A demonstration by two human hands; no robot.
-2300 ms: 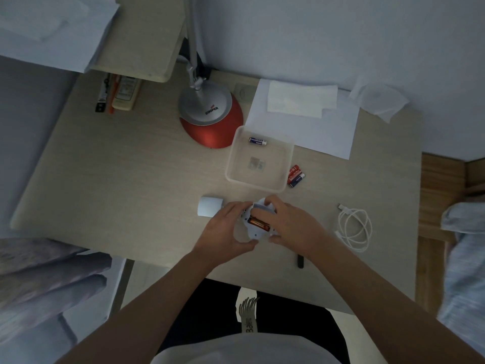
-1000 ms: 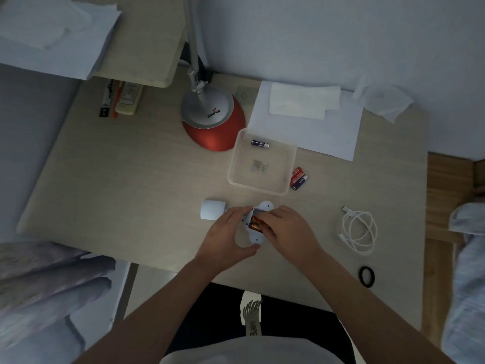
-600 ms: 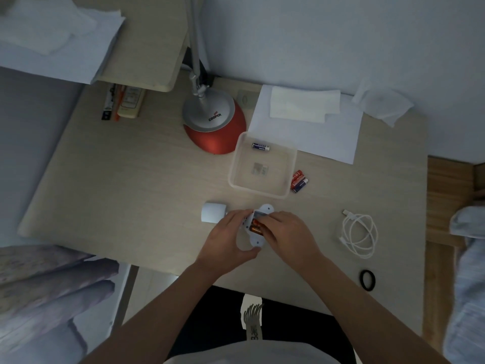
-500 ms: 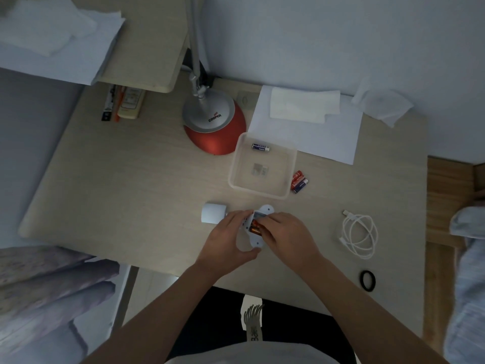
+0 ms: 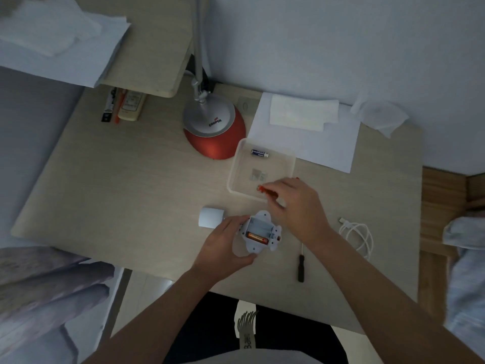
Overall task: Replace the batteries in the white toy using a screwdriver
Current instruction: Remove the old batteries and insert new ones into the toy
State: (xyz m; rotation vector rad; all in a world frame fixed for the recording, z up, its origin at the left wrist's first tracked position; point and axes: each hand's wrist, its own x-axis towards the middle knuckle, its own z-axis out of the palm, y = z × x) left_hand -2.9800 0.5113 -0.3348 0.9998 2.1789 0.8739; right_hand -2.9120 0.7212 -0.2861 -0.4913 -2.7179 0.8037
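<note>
The white toy (image 5: 262,248) lies back-up near the desk's front edge, its battery bay open. One orange battery (image 5: 258,237) sits in the near slot and the far slot is bare. My left hand (image 5: 223,245) grips the toy from the left. Over the near rim of the clear plastic tray (image 5: 236,164), my right hand (image 5: 296,208) pinches a second orange battery (image 5: 264,191). A blue battery (image 5: 259,153) lies in the tray's far part. The black-handled screwdriver (image 5: 301,267) lies on the desk, right of the toy.
A white cover piece (image 5: 211,217) lies left of the toy. A red-based lamp (image 5: 214,130) stands behind the tray, with white paper (image 5: 328,148) to its right. A coiled white cable (image 5: 357,236) is at the right. A shelf overhangs the back left.
My right hand has pulled one orange battery out of the toy and carried it up to the tray's near rim. The screwdriver has come into sight. My left hand stays on the toy.
</note>
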